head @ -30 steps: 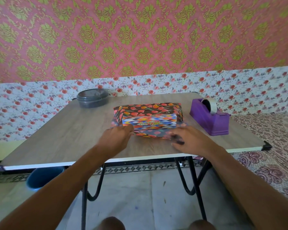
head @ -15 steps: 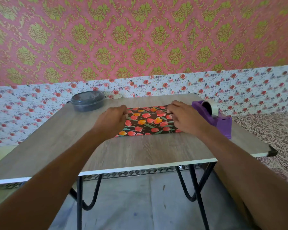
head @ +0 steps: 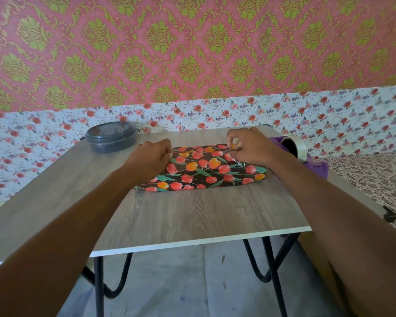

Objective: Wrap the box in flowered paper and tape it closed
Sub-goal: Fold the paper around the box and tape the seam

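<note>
A: Hand status?
B: Left hand (head: 151, 156): fingers curled, gripping the paper (head: 204, 172) at its left edge. Right hand (head: 252, 146): thumb and finger pinching the paper's far right part.
A: Paper position?
B: Mid-desk (head: 192, 216), between both hands; the box is hidden from view. Dispenser (head: 316, 164) just right of the right hand; tub (head: 111, 137) far left.

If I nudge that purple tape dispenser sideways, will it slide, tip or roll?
The tape dispenser probably slides rather than rolls: its body looks blocky on the table. Tipping seems unlikely, since it sits low. The tape roll rests in its slot, so it likely stays.
</note>
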{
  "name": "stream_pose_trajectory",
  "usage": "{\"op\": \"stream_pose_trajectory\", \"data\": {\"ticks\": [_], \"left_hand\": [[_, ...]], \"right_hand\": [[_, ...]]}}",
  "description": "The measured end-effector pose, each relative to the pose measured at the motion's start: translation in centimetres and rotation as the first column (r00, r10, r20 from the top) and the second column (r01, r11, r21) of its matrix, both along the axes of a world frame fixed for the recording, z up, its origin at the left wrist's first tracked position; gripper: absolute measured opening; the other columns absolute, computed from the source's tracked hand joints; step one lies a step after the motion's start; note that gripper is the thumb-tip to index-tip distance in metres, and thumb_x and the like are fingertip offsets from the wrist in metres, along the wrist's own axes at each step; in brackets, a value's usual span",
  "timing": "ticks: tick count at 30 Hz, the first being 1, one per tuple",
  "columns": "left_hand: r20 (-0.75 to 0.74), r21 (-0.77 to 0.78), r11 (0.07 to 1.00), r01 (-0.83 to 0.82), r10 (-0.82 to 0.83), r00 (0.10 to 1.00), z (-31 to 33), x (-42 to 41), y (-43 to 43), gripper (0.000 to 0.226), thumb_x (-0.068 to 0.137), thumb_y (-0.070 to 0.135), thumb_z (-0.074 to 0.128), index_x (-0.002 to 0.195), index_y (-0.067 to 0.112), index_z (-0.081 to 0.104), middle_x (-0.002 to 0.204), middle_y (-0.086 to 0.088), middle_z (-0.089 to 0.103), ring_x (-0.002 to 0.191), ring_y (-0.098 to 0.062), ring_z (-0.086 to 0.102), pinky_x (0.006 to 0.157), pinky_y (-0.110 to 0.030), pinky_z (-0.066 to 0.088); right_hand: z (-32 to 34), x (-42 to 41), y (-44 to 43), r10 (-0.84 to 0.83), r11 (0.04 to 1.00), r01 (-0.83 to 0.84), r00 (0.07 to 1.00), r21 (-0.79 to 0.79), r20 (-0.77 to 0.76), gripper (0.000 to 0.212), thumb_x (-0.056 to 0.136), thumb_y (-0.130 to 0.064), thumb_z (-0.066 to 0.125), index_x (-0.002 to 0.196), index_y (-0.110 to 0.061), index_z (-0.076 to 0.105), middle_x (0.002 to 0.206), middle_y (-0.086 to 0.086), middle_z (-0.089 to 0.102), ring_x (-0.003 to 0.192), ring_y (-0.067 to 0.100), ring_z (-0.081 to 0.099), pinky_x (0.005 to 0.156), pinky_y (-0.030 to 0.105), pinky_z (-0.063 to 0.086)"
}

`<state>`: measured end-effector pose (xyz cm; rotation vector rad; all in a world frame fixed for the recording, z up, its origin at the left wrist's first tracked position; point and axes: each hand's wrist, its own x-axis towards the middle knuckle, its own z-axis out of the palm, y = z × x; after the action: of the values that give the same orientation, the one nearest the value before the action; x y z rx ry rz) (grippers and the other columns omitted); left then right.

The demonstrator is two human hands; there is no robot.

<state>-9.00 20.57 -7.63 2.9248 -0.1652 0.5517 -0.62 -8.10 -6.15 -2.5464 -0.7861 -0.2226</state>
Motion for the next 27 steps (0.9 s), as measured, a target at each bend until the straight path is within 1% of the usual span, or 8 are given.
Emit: {"op": "stream_pose_trajectory", "data": {"ticks": [4, 9, 11, 13, 17, 20, 23, 27], "left_hand": [[0.018, 0.021, 0.999, -0.047, 0.047, 0.999, -0.4, 0.9, -0.3, 0.014, 0.1, 0.026, 0.059, 0.102, 0.022, 0.071, 0.103, 0.004, 0.07, 0.088, -0.013, 0.06, 0.077, -0.029, 0.037], [-0.067, -0.06, 0.992, -0.113, 0.109, 0.992, -0.2, 2.0, 0.0, 0.016, 0.089, 0.032, 0.073, 0.084, 0.017, 0.073, 0.096, 0.002, 0.07, 0.088, -0.015, 0.061, 0.074, -0.03, 0.041], [-0.154, -0.156, 0.978, -0.138, 0.114, 0.981, -0.1, 2.3, 0.4, 0.02, 0.086, 0.033, 0.077, 0.078, 0.015, 0.072, 0.088, -0.001, 0.071, 0.086, -0.019, 0.064, 0.071, -0.03, 0.048], [-0.188, -0.245, 0.959, -0.146, 0.1, 0.977, -0.2, 2.4, 0.7, 0.023, 0.082, 0.032, 0.082, 0.072, 0.016, 0.07, 0.085, -0.003, 0.072, 0.087, -0.019, 0.065, 0.074, -0.031, 0.052], [-0.158, -0.277, 0.952, -0.132, 0.091, 0.983, -0.6, 2.2, 0.6, 0.025, 0.08, 0.032, 0.083, 0.068, 0.018, 0.067, 0.089, -0.003, 0.069, 0.09, -0.02, 0.063, 0.078, -0.036, 0.054], [-0.105, -0.205, 0.97, -0.131, 0.111, 0.988, -0.7, 2.1, 1.3, 0.032, 0.081, 0.04, 0.081, 0.067, 0.018, 0.061, 0.088, -0.006, 0.062, 0.081, -0.023, 0.061, 0.073, -0.039, 0.053], [-0.132, -0.197, 0.96, -0.197, 0.173, 0.976, -0.5, 1.6, 2.9, 0.039, 0.084, 0.05, 0.073, 0.072, 0.016, 0.059, 0.077, -0.006, 0.065, 0.07, -0.021, 0.06, 0.063, -0.036, 0.048], [-0.18, -0.322, 0.944, -0.075, 0.017, 0.984, -0.2, 0.6, 4.2, 0.048, 0.063, 0.059, 0.074, 0.065, 0.013, 0.059, 0.061, -0.003, 0.058, 0.058, -0.015, 0.049, 0.056, -0.028, 0.034]], "right_hand": [[-0.3, 0.7, 0.2, -0.049, 0.997, 0.05, 0.999, 0.064, -0.017, 0.027, 0.074, -0.023, 0.088, 0.092, -0.027, 0.069, 0.078, -0.001, 0.071, 0.087, 0.017, 0.065, 0.085, 0.037, 0.056], [-1.1, 1.0, 0.5, -0.017, 0.999, 0.017, 1.0, 0.048, -0.005, 0.026, 0.073, -0.016, 0.09, 0.093, -0.02, 0.073, 0.076, -0.004, 0.071, 0.088, 0.018, 0.063, 0.085, 0.042, 0.057], [-1.5, 1.4, 0.5, -0.036, 0.997, 0.034, 0.999, 0.065, 0.032, 0.023, 0.073, -0.016, 0.092, 0.088, -0.017, 0.074, 0.081, -0.009, 0.067, 0.08, 0.01, 0.062, 0.076, 0.036, 0.057], [-1.8, 1.9, 0.5, -0.086, 0.994, 0.083, 0.995, 0.077, 0.04, 0.02, 0.071, -0.021, 0.093, 0.077, -0.016, 0.074, 0.079, -0.01, 0.064, 0.073, 0.004, 0.06, 0.066, 0.027, 0.048], [-2.4, 2.6, 0.3, -0.128, 0.984, 0.135, 0.99, 0.12, -0.063, 0.02, 0.072, -0.019, 0.092, 0.071, -0.01, 0.074, 0.073, 0.0, 0.071, 0.068, 0.01, 0.066, 0.064, 0.023, 0.045], [-2.1, 2.6, 0.3, -0.119, 0.98, 0.137, 0.985, 0.143, -0.126, 0.019, 0.074, -0.016, 0.091, 0.078, -0.007, 0.074, 0.079, 0.003, 0.072, 0.074, 0.012, 0.066, 0.062, 0.022, 0.044], [-1.5, 2.9, 0.2, -0.102, 0.991, 0.114, 0.982, 0.066, -0.161, 0.024, 0.074, -0.021, 0.091, 0.085, -0.009, 0.073, 0.079, -0.002, 0.067, 0.074, 0.009, 0.062, 0.059, 0.021, 0.041], [-1.4, 3.0, 0.3, -0.084, 0.994, 0.094, 0.981, 0.05, -0.174, 0.026, 0.075, -0.022, 0.091, 0.088, -0.008, 0.073, 0.077, -0.006, 0.062, 0.071, 0.003, 0.056, 0.058, 0.022, 0.037]]}}
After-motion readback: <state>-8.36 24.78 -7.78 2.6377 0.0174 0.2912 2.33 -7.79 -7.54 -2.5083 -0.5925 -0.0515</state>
